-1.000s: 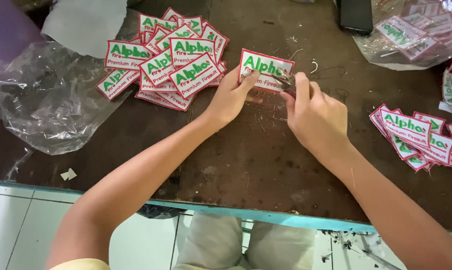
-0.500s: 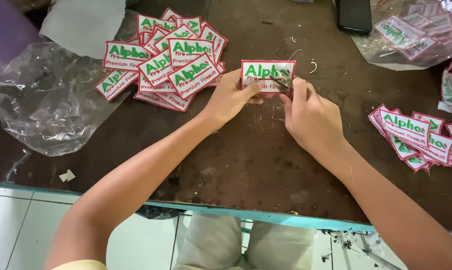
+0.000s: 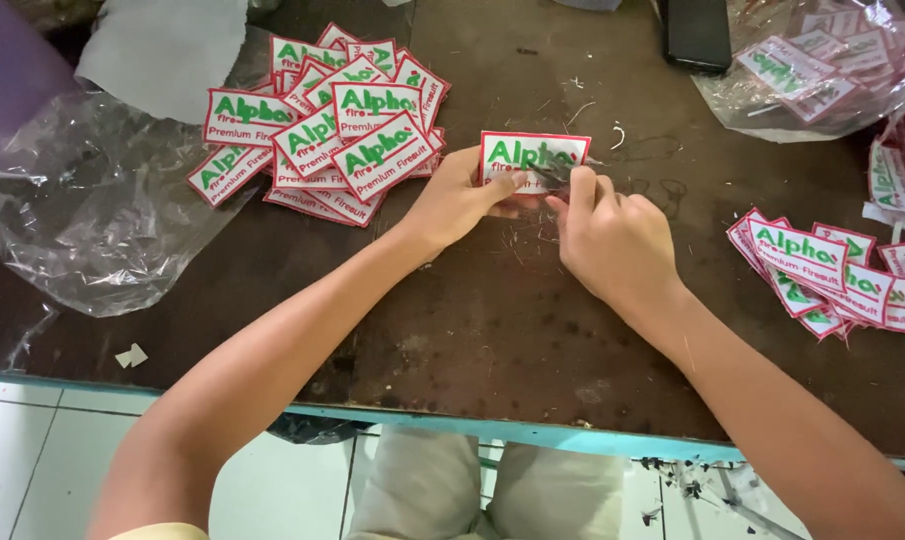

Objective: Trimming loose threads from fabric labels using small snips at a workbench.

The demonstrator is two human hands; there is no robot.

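One embroidered patch (image 3: 533, 158), white with a red border and green lettering, sits near the far middle of the worktable (image 3: 493, 330), now squared up from its tilt a second ago. Left hand (image 3: 458, 200) pinches its lower edge, thumb on top. Right hand (image 3: 613, 235) is closed around a small metal tool (image 3: 553, 176) at the patch's lower right edge. Heaped patches (image 3: 323, 135) lie toward the far left corner; another pile (image 3: 833, 275) at the right edge; crumpled clear plastic (image 3: 83, 220) at the left edge.

Left hand (image 3: 463, 200) pinches white patch (image 3: 533, 155) — right hand (image 3: 613, 235) works small tool at edge.
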